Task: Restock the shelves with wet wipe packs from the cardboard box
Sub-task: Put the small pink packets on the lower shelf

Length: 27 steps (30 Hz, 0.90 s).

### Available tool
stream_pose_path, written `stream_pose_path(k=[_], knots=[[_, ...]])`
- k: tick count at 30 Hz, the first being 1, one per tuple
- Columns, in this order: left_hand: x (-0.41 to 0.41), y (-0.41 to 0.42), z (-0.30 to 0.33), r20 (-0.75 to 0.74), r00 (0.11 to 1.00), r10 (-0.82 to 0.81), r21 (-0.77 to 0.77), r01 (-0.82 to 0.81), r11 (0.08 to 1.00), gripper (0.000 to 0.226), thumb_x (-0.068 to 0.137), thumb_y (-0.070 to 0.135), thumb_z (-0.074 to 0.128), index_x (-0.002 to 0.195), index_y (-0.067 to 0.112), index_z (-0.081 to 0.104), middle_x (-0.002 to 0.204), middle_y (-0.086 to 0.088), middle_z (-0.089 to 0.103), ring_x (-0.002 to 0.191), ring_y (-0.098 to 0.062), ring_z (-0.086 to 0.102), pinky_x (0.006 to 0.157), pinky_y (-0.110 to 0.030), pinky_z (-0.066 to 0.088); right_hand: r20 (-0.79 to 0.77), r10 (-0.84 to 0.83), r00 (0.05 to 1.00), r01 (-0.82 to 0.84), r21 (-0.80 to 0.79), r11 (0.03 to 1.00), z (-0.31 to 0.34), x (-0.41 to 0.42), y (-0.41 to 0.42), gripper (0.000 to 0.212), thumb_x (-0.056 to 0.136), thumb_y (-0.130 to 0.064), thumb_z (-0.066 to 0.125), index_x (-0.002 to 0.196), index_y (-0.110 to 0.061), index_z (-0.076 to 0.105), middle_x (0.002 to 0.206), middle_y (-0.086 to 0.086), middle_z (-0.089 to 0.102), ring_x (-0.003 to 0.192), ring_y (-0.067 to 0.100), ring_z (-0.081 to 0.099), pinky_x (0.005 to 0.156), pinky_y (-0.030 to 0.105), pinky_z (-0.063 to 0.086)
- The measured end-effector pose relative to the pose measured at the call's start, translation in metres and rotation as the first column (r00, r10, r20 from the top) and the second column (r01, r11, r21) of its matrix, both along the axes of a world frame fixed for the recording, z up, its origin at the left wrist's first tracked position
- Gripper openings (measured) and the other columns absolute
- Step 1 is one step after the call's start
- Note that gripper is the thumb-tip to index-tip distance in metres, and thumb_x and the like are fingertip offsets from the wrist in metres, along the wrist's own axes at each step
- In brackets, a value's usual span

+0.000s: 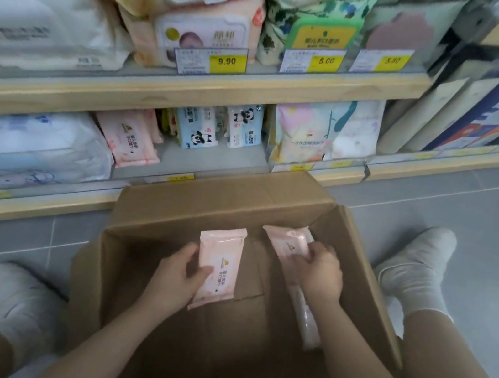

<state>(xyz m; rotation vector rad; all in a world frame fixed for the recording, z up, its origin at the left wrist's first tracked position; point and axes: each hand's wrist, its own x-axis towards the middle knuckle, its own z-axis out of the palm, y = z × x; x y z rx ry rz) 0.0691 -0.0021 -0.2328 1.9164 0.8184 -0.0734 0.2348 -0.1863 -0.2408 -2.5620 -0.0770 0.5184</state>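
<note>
An open cardboard box [172,209] stands on the floor in front of the shelves. Inside it, my left hand [181,273] grips a pink wet wipe pack [219,266] by its left edge. My right hand [320,271] is closed on a second pink pack [287,243] that leans against the box's right wall. More pink packs [306,317] lie along that wall under my right wrist. Matching pink packs [128,137] lean on the bottom shelf [40,206], left of the panda-print packs [218,127].
Upper shelf [192,87] holds large baby wipe packs with price tags 9.90, 5.00, 5.80. A big bluish pack [24,148] fills the bottom shelf's left. My feet in white socks [8,297] [416,266] flank the box on the grey tile floor.
</note>
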Motion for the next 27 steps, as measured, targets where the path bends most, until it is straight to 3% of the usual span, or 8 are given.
stream_pose_path(k=[3,6,10,12,14,17,22,27], knots=[[-0.007,0.005,0.024,0.044,0.999,-0.006,0.032,0.004,0.999,0.023,0.088,0.021,0.062,0.108,0.023,0.051,0.116,0.008,0.059,0.095,-0.001,0.052,0.061,-0.007,0.038,-0.005,0.01,1.0,-0.009,0.19,0.982,0.029,-0.002,-0.002,0.012,0.083,-0.021,0.068,0.09,-0.014,0.061,0.096,0.006,0.06,0.074,0.018,0.055,0.051,0.017,0.035],[-0.02,0.009,0.047,0.094,0.995,0.021,-0.008,-0.02,1.0,0.026,0.088,0.02,0.062,0.111,0.025,0.05,0.124,0.005,0.058,0.101,-0.002,0.051,0.062,-0.008,0.041,-0.024,0.06,0.998,-0.048,0.338,0.94,0.058,-0.007,-0.002,0.014,0.081,-0.023,0.071,0.089,-0.016,0.061,0.091,0.001,0.065,0.078,0.018,0.062,0.056,0.02,0.042],[-0.041,0.023,0.079,0.149,0.987,0.06,-0.053,-0.052,0.997,0.025,0.088,0.02,0.062,0.111,0.024,0.053,0.123,0.005,0.062,0.107,-0.01,0.06,0.063,-0.012,0.047,-0.031,0.098,0.995,-0.073,0.458,0.886,0.098,-0.013,0.01,0.015,0.08,-0.021,0.073,0.088,-0.013,0.063,0.088,0.005,0.07,0.073,0.031,0.068,0.061,0.046,0.055],[-0.053,0.037,0.096,0.178,0.98,0.084,-0.043,-0.078,0.996,0.025,0.087,0.019,0.063,0.108,0.026,0.054,0.118,0.006,0.064,0.104,-0.009,0.062,0.069,-0.014,0.049,-0.019,0.121,0.992,-0.096,0.498,0.862,0.112,-0.017,0.025,0.018,0.079,-0.017,0.074,0.092,-0.009,0.065,0.092,0.006,0.071,0.08,0.027,0.069,0.067,0.045,0.055],[-0.068,0.056,0.113,0.211,0.969,0.127,-0.055,-0.118,0.991,0.024,0.086,0.017,0.064,0.104,0.03,0.054,0.113,0.006,0.066,0.101,-0.012,0.063,0.078,-0.027,0.054,-0.037,0.139,0.99,-0.096,0.547,0.832,0.12,-0.022,0.047,0.019,0.076,-0.013,0.077,0.091,-0.007,0.066,0.093,0.008,0.072,0.086,0.025,0.069,0.076,0.041,0.056],[-0.093,0.089,0.134,0.257,0.949,0.184,-0.044,-0.178,0.983,0.024,0.086,0.014,0.064,0.093,0.035,0.055,0.098,0.007,0.068,0.091,-0.015,0.066,0.076,-0.039,0.057,-0.022,0.215,0.976,-0.166,0.56,0.812,0.127,-0.032,0.089,0.017,0.075,-0.017,0.078,0.088,-0.014,0.067,0.093,0.004,0.073,0.089,0.024,0.069,0.083,0.046,0.055],[-0.134,0.137,0.143,0.261,0.912,0.316,-0.062,-0.311,0.948,0.024,0.086,0.008,0.063,0.093,0.03,0.057,0.092,-0.008,0.069,0.086,-0.029,0.067,0.076,-0.05,0.056,0.063,0.36,0.931,-0.336,0.537,0.774,0.127,-0.049,0.169,0.016,0.086,-0.022,0.068,0.099,-0.014,0.063,0.092,-0.004,0.064,0.078,0.01,0.063,0.06,0.019,0.045],[-0.149,0.164,0.116,0.264,0.844,0.466,-0.129,-0.448,0.885,0.015,0.086,0.002,0.061,0.096,0.013,0.059,0.093,-0.018,0.068,0.076,-0.03,0.064,0.078,-0.052,0.055,0.11,0.403,0.908,-0.399,0.517,0.758,0.098,-0.046,0.236,0.01,0.09,-0.018,0.062,0.098,-0.012,0.057,0.09,0.0,0.058,0.063,0.007,0.057,0.059,0.022,0.046]])
